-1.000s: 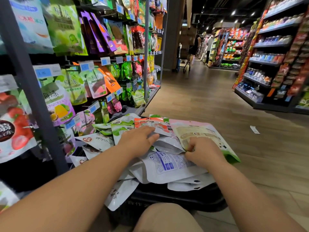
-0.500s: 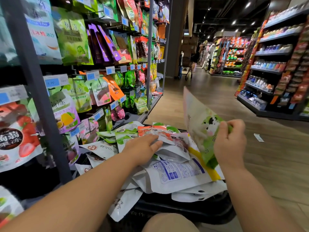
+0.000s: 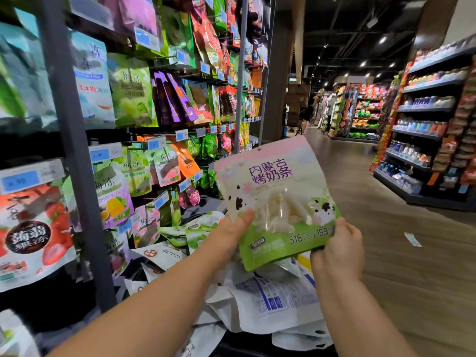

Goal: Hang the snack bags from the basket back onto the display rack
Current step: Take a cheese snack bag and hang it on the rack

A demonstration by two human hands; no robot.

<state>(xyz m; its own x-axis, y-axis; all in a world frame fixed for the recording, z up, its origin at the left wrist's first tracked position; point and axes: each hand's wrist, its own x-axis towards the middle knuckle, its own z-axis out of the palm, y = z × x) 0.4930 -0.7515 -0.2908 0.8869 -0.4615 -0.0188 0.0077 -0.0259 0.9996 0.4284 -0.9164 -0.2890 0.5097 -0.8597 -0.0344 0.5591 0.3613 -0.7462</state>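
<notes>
Holding a pink-and-green snack bag (image 3: 277, 197) upright over the pile of bags (image 3: 278, 302) in the basket (image 3: 244, 347), we pinch its lower left edge with our left hand (image 3: 230, 234), thumb on the front, and grip its bottom right corner with our right hand (image 3: 340, 251), fingers curled. The display rack (image 3: 69, 150) stands close on our left

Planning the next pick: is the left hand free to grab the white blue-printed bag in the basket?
Probably not yet: the left hand and right hand both grip the pink-and-green bag, held just above the white blue-printed bag.
</notes>
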